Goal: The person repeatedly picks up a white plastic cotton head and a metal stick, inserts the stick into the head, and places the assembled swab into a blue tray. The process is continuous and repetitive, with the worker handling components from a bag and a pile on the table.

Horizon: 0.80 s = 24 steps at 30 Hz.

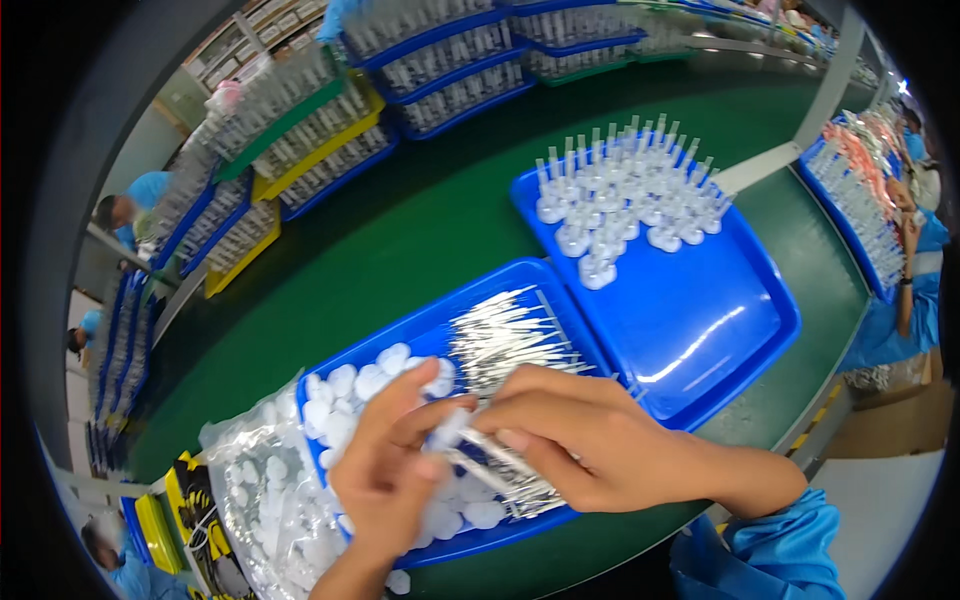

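Observation:
My left hand [385, 465] has its fingers closed around a small translucent white plastic cap [448, 430], over the near blue tray [400, 322]. My right hand [580, 435] meets it from the right, its thumb and fingers pinched at the cap's side on what looks like a thin white rod, mostly hidden by the fingers. Beneath both hands, the tray holds loose round white caps [345, 382] on its left and a heap of thin white and metallic rods [505, 335] on its right.
Beyond, a second blue tray [690, 330] carries many upright clear pieces with stems [625, 185]. A plastic bag [265, 500] of white caps lies at left. Stacked coloured trays [300, 130] line the green table's [400, 225] far side. A co-worker's arm [908, 260] shows at right.

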Each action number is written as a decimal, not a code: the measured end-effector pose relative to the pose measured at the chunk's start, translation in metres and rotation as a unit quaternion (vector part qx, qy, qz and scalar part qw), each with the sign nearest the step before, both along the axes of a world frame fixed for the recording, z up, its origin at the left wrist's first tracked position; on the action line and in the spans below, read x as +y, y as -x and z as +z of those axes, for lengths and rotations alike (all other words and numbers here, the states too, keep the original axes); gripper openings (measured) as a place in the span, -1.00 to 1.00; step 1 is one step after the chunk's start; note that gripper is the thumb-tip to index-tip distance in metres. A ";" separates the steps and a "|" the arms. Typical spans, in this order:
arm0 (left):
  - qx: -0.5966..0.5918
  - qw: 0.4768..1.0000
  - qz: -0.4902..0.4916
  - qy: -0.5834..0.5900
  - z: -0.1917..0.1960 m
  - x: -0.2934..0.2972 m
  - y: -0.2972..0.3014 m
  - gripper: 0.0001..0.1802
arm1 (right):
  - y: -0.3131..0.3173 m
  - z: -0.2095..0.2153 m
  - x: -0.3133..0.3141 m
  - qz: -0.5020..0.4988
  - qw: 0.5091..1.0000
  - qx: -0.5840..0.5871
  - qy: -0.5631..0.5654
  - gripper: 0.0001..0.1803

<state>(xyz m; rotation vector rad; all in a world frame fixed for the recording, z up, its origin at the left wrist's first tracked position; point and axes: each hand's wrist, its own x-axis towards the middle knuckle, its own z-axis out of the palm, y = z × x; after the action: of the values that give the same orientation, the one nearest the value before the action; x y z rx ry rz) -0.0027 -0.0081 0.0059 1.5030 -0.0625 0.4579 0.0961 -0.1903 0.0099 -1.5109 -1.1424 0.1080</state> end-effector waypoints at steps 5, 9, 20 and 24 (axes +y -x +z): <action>0.179 0.944 -0.125 0.246 -0.005 0.015 0.002 -0.71 | 0.013 0.001 0.003 -0.058 0.998 -0.011 0.016 -0.78; 0.165 0.983 -0.060 0.057 0.009 0.012 -0.005 -0.76 | -0.016 0.011 -0.026 -0.151 0.985 -0.077 0.043 -0.78; 0.163 0.772 0.086 -0.608 0.004 0.046 -0.004 -0.58 | -0.113 -0.038 -0.086 -0.416 0.864 -0.025 0.281 -0.92; 0.158 0.749 0.106 -0.635 0.005 0.047 0.001 -0.57 | -0.103 -0.022 -0.077 -0.417 0.856 0.080 0.293 -0.85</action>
<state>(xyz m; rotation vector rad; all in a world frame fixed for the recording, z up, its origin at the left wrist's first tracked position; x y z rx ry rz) -0.0042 0.0386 0.0114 2.9594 0.0927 0.3113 0.1991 -0.2675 -0.0117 -2.3773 -0.2281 -0.0220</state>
